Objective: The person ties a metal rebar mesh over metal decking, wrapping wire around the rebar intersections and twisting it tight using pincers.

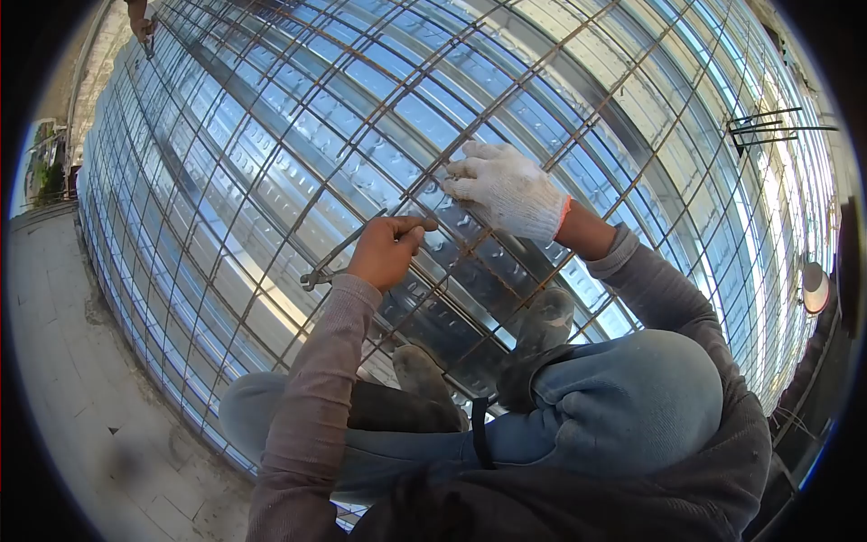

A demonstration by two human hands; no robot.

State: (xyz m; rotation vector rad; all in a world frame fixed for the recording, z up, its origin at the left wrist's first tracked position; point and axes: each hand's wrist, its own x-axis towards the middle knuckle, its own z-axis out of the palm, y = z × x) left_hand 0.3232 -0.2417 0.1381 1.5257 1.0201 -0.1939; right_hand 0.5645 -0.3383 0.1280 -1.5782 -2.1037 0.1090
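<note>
My left hand (390, 248) is bare, its fingers closed around a pair of metal pincers (316, 278). The pincers' head sticks out to the left of the wrist, and the thumb and index finger pinch together near a bar crossing; any wire between them is too small to make out. In a white knit glove, my right hand (502, 187) rests on the rebar mesh (492, 111) with its fingers curled at a bar just above the left hand. Rusty bars cross in a grid over shiny corrugated metal decking (262, 163).
My boots (420, 384) stand among the bars, knees bent. Another person's hand (143, 29) holds a tool at the far upper left. Several dark bar ends (768, 126) stick up at right. A concrete floor (81, 361) borders the decking at left.
</note>
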